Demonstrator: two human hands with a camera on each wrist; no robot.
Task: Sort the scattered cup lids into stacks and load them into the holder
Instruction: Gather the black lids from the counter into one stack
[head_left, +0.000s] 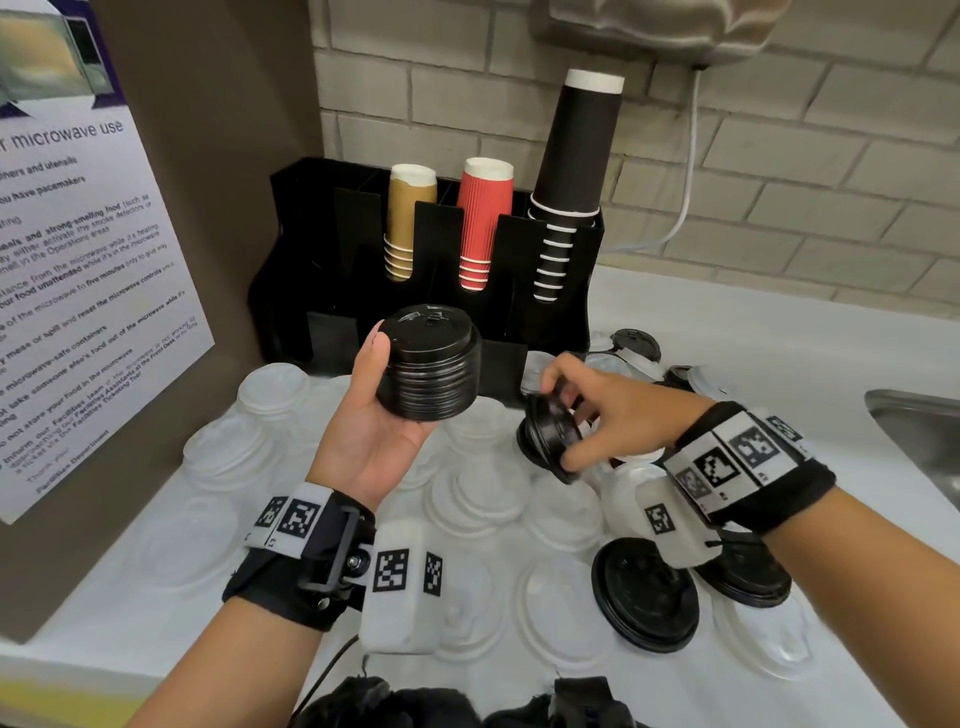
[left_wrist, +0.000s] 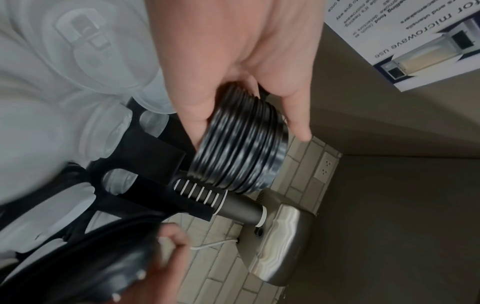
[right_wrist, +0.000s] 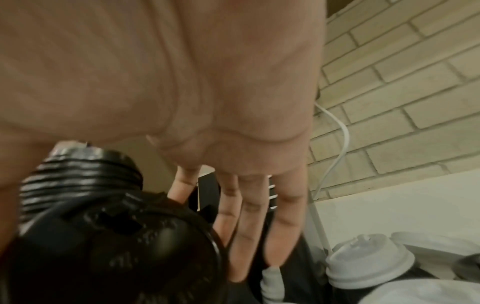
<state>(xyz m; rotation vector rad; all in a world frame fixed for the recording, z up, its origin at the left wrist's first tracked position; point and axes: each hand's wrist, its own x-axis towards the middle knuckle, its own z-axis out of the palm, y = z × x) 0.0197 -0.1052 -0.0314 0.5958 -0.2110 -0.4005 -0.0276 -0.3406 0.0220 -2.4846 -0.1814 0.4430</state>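
The holder (head_left: 311, 249) stood against the brick wall. The left hand (head_left: 374, 431), palm up, gripped a black lid stack (head_left: 428, 364) before it; the right hand (head_left: 597, 410), palm down, pinched a tilted black lid (head_left: 545, 441) above the counter.

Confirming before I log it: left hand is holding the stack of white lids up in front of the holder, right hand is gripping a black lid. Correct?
Not quite. The stack of lids in the left hand is black, not white, as the head view shows. The rest stands: it is held up in front of the holder, and the right hand grips a black lid.
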